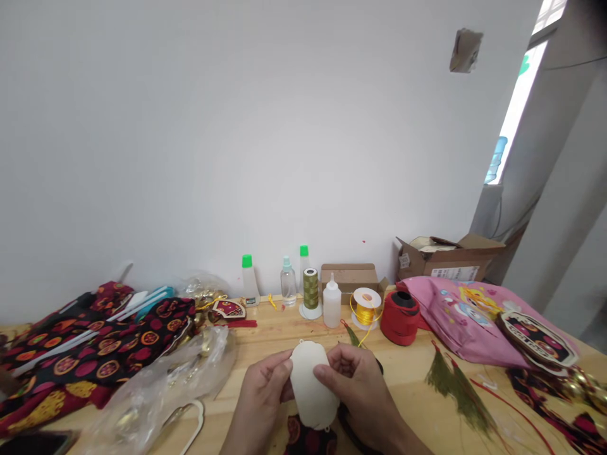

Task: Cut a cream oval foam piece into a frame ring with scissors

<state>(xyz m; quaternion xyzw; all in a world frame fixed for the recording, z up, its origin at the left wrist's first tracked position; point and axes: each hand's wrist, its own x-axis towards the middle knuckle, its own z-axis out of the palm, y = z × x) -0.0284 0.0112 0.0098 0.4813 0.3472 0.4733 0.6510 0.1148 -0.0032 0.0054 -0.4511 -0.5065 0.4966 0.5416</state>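
Note:
Both my hands hold a flat cream oval cutout [310, 385] upright over the wooden table [265, 338]. My left hand [258, 392] pinches its left edge with thumb and fingers closed. My right hand [358, 385] grips its right edge, thumb across the front. Under the cutout lies a scrap of dark red patterned fabric [308, 439]. A thin yellow cord [363, 338] runs from behind my right hand toward a yellow spool [367, 306].
Patterned red-black fabric [95, 347] and a clear plastic bag [156, 385] lie at left. Glue bottles [249, 281], an olive thread spool [310, 291] and a red spool [401, 316] stand along the wall. A pink bag [455, 319], a cardboard box [450, 259] and green tassels [455, 385] are at right.

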